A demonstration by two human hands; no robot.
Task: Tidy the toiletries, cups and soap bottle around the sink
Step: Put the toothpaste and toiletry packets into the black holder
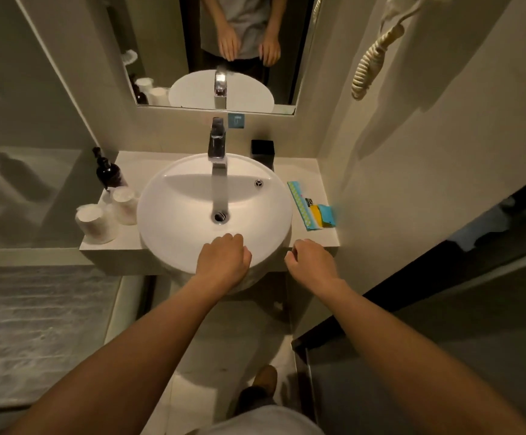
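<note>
Both hands hang over the near edge of the basin, and neither holds anything. The left hand [222, 257] lies palm down on the near rim of the sink [173, 246], its grip loosely curled with nothing in it. The right hand [310, 262] hovers at the near right corner of the table [305, 171], fingers half folded, its grip also empty. They look poised to start rather than in the middle of a move, so I judge the tidying not yet begun.

The things to tidy lie on either side of the basin. On the left, the dark soap bottle [108, 172] stands upright at the far end, its pump on top. Nearer stand two wrapped cups, mouths down: the far cup [125, 204] touches or nearly touches the sink's side, and the near cup [93, 222] sits close to the table's left front corner, likely inverted to keep them clean. On the right, the toiletry packets [310, 207] lie flat in a loose fan, a long patterned strip with smaller yellow and blue sachets just beside it, near the right hand. A black box [262, 150] stands at the far right beside the tap [217, 146]; it may be where the packets belong, though its inside is not visible.
</note>
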